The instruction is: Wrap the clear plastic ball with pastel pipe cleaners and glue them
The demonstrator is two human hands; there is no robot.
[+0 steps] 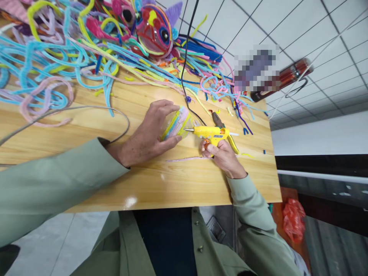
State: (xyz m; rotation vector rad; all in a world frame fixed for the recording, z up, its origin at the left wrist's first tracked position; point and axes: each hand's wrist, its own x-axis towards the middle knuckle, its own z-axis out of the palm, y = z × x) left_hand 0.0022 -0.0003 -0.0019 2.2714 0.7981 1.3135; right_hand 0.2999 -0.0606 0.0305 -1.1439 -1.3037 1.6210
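Observation:
My left hand [146,134] is closed around a clear rounded piece [176,123] covered in yellow, blue and pink pipe-cleaner strips. In my right hand [224,155] is a yellow hot glue gun [211,132], fingers wrapped round its handle near the orange trigger. The gun's metal nozzle points left, at the right side of the striped piece; whether it touches cannot be told. Pliers [217,120] with yellow handles lie just behind the gun. A thin pink pipe cleaner [188,158] lies on the table between my hands.
Piles of coloured pipe cleaners [69,57] spread over the back of the wooden table [172,188]. Among them stands a decorated fish-like figure [155,32]. A black cord [185,57] runs down toward the gun. A dark red flask [287,78] lies at the back right.

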